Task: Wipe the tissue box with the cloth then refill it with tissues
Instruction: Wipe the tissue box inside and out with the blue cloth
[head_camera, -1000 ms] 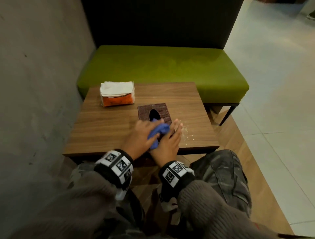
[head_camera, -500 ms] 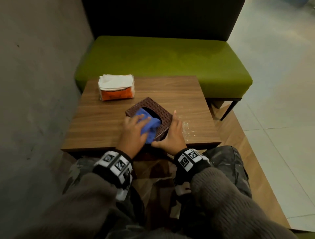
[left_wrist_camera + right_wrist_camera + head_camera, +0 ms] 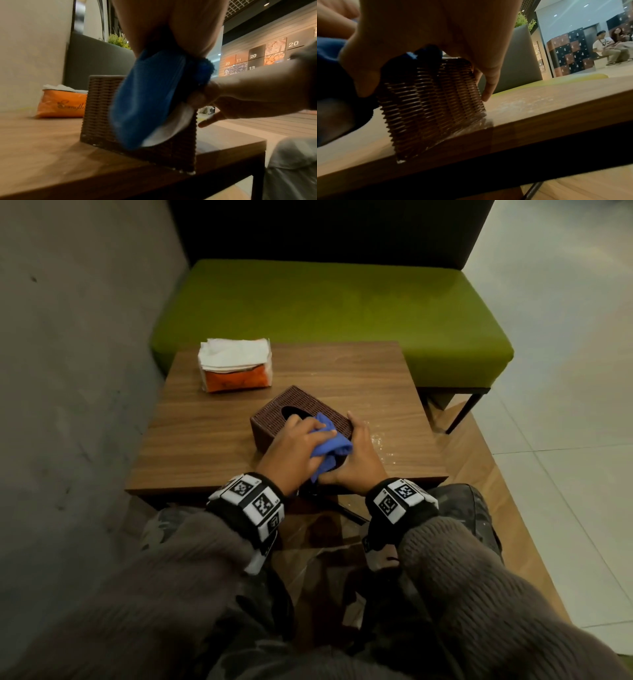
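Tissue box (image 3: pixel 301 419), turned corner-on since a second ago, steadied by right hand (image 3: pixel 359 463) as left hand (image 3: pixel 291 453) rubs bunched blue cloth (image 3: pixel 330 445) over its near top; wiping continues.

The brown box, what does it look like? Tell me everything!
The tissue box is dark brown and looks woven like a basket, with an oval hole on top. It stands upright near the table's front edge. The left hand presses a blue cloth on its top, and the right hand holds its side.
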